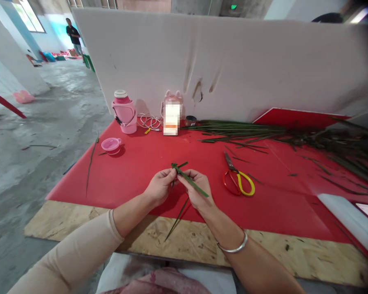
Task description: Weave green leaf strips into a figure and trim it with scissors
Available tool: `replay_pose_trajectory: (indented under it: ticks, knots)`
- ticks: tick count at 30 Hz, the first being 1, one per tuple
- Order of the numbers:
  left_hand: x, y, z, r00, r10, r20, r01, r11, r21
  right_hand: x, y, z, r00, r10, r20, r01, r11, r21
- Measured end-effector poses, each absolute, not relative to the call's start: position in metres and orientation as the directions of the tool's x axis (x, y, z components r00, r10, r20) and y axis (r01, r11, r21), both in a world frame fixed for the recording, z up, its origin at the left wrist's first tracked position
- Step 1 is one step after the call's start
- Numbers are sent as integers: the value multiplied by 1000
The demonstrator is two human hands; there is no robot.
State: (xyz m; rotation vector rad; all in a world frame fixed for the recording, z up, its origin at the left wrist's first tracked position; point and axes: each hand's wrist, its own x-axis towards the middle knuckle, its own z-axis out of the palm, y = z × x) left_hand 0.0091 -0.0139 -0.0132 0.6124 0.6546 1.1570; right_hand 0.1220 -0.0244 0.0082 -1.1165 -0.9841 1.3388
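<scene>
Between my two hands, above the red table cover, is a green leaf strip [194, 184] folded or knotted at its upper end. My left hand [161, 185] pinches the knotted part between thumb and fingers. Closed on the same strip from the other side is my right hand [199, 192], and one flat end runs down across its fingers. A thin tail of leaf [177, 219] hangs below toward the board edge. Scissors [237, 177] with one red and one yellow handle loop lie to the right of my right hand, their blades pointing away from me.
Long green leaves [242, 128] are heaped at the back right. A pink bottle [124, 114], pink cup [111, 145], white cable [150, 121] and propped phone [171, 118] stand along the left and back. A white panel [147, 53] rises behind. A person [72, 36] stands far left.
</scene>
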Motion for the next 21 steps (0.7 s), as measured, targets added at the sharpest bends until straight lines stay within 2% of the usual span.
replay_pose_trajectory:
  ticks: [3,6,12,15,18,21]
  knots:
    - [8,-15,-11,303,939,-160,-647,326,689,122,-25,8,35,995,-94,-245,-83,-966]
    - [7,-16,-12,326,931,-166,-612,342,714,125,-24,6,53,994,-98,-274,-80,-958]
    - [5,-14,-15,291,939,-186,-623,333,708,124,-28,12,-7,999,48,-93,47,-995]
    - [3,-12,-11,274,940,-203,-616,334,713,118,-30,12,-21,1000,-9,-187,-13,-982]
    - [2,-13,-5,217,961,-173,-489,260,833,118,-27,8,-28,986,-164,-368,-163,-915]
    - [3,-19,0,27,998,-65,-164,68,984,123,-21,5,-33,954,-298,-511,-272,-816]
